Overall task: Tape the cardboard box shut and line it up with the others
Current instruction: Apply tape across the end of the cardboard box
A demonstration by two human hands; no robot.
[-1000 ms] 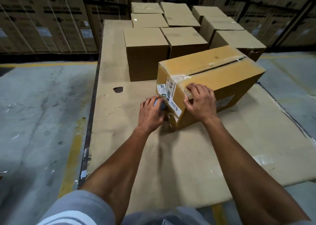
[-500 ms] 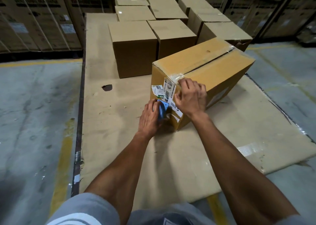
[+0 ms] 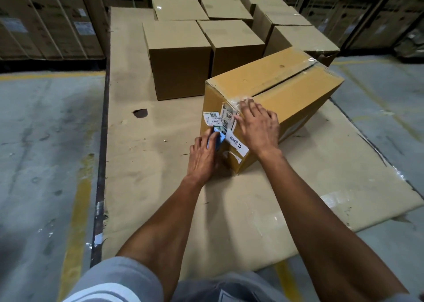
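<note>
Blue, mostly hidden in the curled left hand point(image 3: 202, 155), a small tool point(image 3: 216, 137) presses against the labelled end of the cardboard box point(image 3: 273, 104); what kind of tool is hard to tell. Flat and open, the right hand point(image 3: 258, 126) smooths clear tape point(image 3: 238, 101) over the box's corner. This box sits skewed on the cardboard sheet point(image 3: 160, 187), just in front of the plain boxes point(image 3: 181, 58) lined up behind

Cardboard box point(image 3: 275, 88) lying askew on the cardboard sheet point(image 3: 160, 164)

Tan, long, flaps closed with clear tape along the top seam; torn white labels on its near end. It sits angled just in front of the row of plain boxes point(image 3: 202, 49).
</note>
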